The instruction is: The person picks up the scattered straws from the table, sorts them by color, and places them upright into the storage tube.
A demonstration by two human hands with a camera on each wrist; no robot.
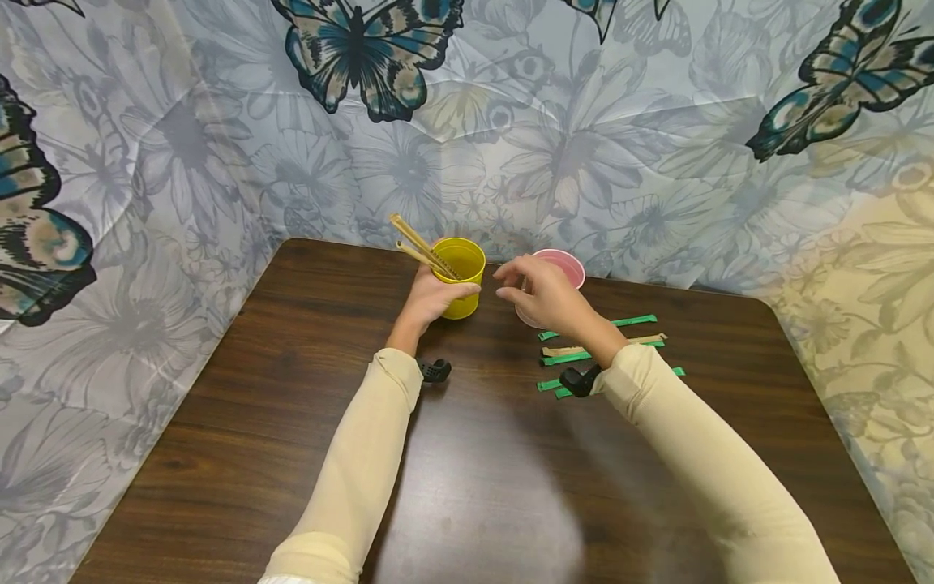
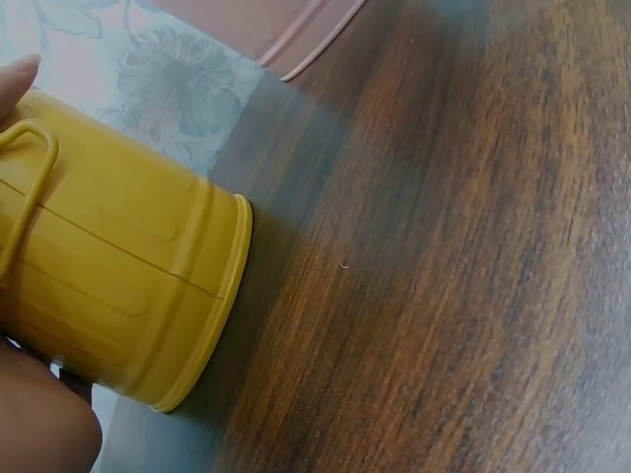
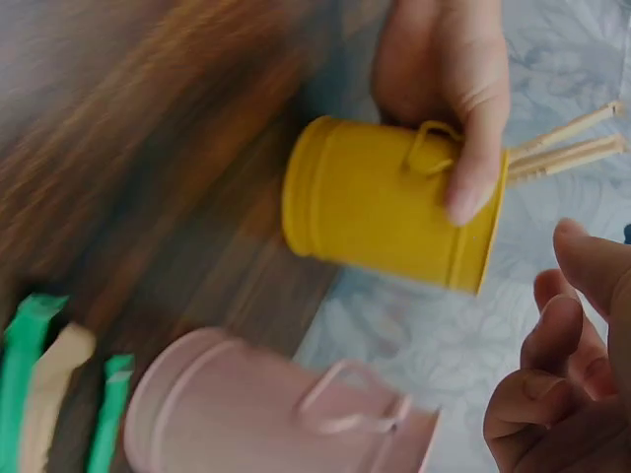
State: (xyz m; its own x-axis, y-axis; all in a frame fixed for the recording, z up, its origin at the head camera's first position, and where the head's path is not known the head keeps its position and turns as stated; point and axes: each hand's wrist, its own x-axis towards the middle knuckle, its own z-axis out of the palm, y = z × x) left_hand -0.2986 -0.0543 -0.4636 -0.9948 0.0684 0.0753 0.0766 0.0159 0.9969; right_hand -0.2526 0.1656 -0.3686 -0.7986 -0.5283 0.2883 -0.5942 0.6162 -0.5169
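Note:
My left hand (image 1: pixel 432 294) grips a small yellow metal pail (image 1: pixel 467 306), with the thumb across its front near the rim. Several thin tan sticks (image 1: pixel 419 240) lean out of the pail toward the left. In the right wrist view, the yellow pail (image 3: pixel 385 202) shows a small looped handle below the thumb. My right hand (image 1: pixel 546 296) hovers with loosely bent fingers and nothing between them, right of the yellow pail. Behind it stands a similar pink pail (image 1: pixel 565 261), partly hidden by the hand. The left wrist view shows the yellow pail's base (image 2: pixel 212 305) close to the tabletop.
Several narrow green strips (image 1: pixel 635 321) and a tan stick (image 1: pixel 648 339) lie on the table under and beside my right wrist. The dark wooden table (image 1: pixel 292 349) ends at a butterfly-patterned cloth (image 1: pixel 409 170) behind the pails.

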